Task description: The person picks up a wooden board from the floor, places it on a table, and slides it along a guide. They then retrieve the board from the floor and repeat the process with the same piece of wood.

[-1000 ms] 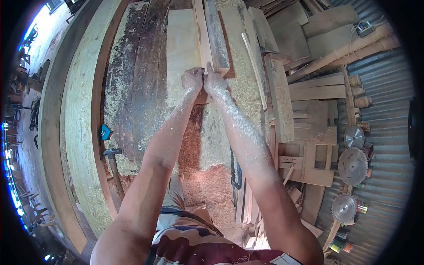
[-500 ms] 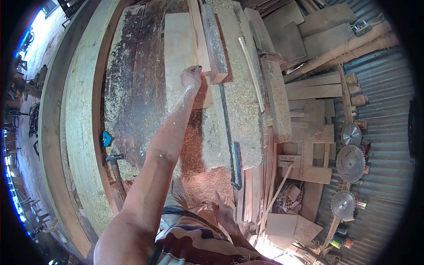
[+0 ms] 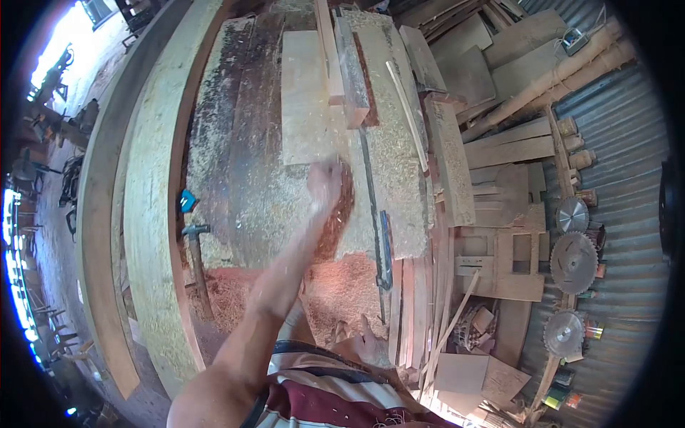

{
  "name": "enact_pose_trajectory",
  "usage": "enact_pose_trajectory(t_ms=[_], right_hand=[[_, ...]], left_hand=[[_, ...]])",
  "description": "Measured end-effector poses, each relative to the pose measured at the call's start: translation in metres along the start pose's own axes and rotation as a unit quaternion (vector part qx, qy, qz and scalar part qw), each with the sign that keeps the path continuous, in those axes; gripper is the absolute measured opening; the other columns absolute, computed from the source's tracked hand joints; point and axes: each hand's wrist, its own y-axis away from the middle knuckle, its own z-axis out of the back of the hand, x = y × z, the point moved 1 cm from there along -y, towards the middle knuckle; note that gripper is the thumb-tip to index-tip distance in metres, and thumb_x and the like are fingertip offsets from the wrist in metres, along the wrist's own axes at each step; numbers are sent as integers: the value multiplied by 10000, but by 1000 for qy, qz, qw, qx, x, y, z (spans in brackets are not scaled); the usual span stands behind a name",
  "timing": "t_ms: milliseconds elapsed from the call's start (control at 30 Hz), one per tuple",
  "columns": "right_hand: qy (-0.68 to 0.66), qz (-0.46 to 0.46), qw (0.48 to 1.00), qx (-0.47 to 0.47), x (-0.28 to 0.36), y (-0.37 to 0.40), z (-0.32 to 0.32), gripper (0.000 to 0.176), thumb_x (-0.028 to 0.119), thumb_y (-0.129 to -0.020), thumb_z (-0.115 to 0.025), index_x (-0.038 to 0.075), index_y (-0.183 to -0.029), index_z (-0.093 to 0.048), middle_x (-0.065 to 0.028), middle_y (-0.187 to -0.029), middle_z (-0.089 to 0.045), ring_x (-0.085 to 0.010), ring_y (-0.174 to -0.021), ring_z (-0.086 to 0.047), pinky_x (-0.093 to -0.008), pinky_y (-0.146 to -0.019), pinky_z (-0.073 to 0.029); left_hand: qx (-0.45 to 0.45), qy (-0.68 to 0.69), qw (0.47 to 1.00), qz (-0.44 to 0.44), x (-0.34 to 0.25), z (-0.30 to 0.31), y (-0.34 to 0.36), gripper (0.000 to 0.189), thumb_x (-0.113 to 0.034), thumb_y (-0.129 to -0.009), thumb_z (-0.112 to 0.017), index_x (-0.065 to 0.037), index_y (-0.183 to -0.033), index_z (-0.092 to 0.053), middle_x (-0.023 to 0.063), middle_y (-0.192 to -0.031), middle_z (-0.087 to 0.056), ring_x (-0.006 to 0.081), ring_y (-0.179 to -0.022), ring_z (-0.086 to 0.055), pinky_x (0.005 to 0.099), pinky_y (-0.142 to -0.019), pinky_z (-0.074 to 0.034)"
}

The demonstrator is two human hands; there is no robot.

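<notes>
My left hand (image 3: 325,187) is over the sawdust-covered bench, just below the near edge of a pale flat board (image 3: 303,100). Motion smears its fingers, and whether it holds anything cannot be made out. Beyond it, a narrow wooden strip (image 3: 328,57) lies on the board's right side, against a thick wooden block (image 3: 354,78). My right hand (image 3: 369,347) is low, close to my body, with fingers apart and nothing visible in it.
A hammer (image 3: 198,264) and a blue object (image 3: 188,201) lie at the bench's left side by long planks (image 3: 153,178). A blue-edged bar (image 3: 385,250) is right of centre. Round saw blades (image 3: 574,262) hang near the corrugated wall (image 3: 628,178). Wood shavings (image 3: 342,285) cover the near area.
My left hand has moved back toward my body, off the board and strip. The view has shifted slightly. My right hand stays low near my body.
</notes>
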Motion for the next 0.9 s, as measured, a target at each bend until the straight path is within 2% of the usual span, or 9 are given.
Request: enact_pose_trajectory(t_ms=[167,233,367,500,567,600,667,833,900], right_hand=[[22,39,997,56,-49,35,-19,678,392,-1014,-554,147,-1616,-362,-314,-846,-706,-487,-713,-696,-579,-707,-572],[52,105,988,97,-75,37,-30,669,411,-1027,-535,133,-1610,-364,-306,-810,-698,-496,-762,-696,-596,-779,-555],[235,293,905,200,-81,22,-43,633,440,-1030,-536,77,-1545,-465,-272,-848,-718,-479,-795,-702,-607,-749,-543],[261,360,864,235,-68,21,-51,585,358,-1015,-590,46,-1506,-527,-229,-798,-720,-419,-761,-719,-528,-708,-565],[258,282,871,310,-60,22,-65,596,332,-996,-621,39,-1506,-523,-205,-828,-744,-373,-787,-738,-507,-732,-576],[306,314,840,321,-60,24,-74,590,348,-996,-622,35,-1489,-542,-221,-867,-745,-391,-834,-734,-514,-768,-571],[386,364,784,320,-69,27,-88,582,381,-994,-622,27,-1454,-581,-254,-946,-749,-428,-927,-727,-527,-840,-560],[414,300,759,403,-54,64,-129,638,263,-971,-634,-10,-1526,-478,-177,-806,-704,-236,-625,-715,-368,-506,-572],[384,244,782,426,-33,97,-148,628,298,-988,-633,-3,-1522,-495,-163,-802,-710,-225,-607,-709,-364,-555,-570]], left_hand=[[-20,25,997,-66,60,104,276,208,-210,-959,-658,-64,-1062,-765,186,-1046,-738,367,-1003,-686,456,-872,-543],[67,-53,994,75,115,166,388,241,-217,-966,-640,-69,-1107,-767,176,-1091,-745,359,-1059,-691,455,-902,-544],[9,-329,878,346,313,238,661,441,-351,-991,-604,-30,-1276,-703,216,-1175,-735,382,-1134,-692,500,-975,-524],[9,-252,715,652,316,280,909,437,-322,-901,-702,-28,-1224,-733,240,-1182,-740,388,-1113,-715,488,-941,-568],[-402,-281,637,595,322,233,998,396,-365,-874,-715,-25,-1062,-794,242,-1150,-746,408,-1109,-714,494,-957,-570],[-216,-122,657,712,310,228,1042,398,-403,-873,-714,-41,-1004,-815,225,-1131,-756,405,-1100,-717,492,-960,-570],[-27,-122,707,696,288,200,1097,413,-463,-876,-709,-74,-946,-828,187,-1097,-773,386,-1093,-721,489,-962,-568],[-76,-22,613,786,317,45,1254,504,-540,-855,-728,-144,-1161,-786,143,-1085,-773,367,-1026,-734,485,-934,-571],[-144,26,539,829,309,22,1289,557,-522,-832,-754,-119,-1216,-741,163,-1121,-757,361,-1047,-727,480,-937,-567]])
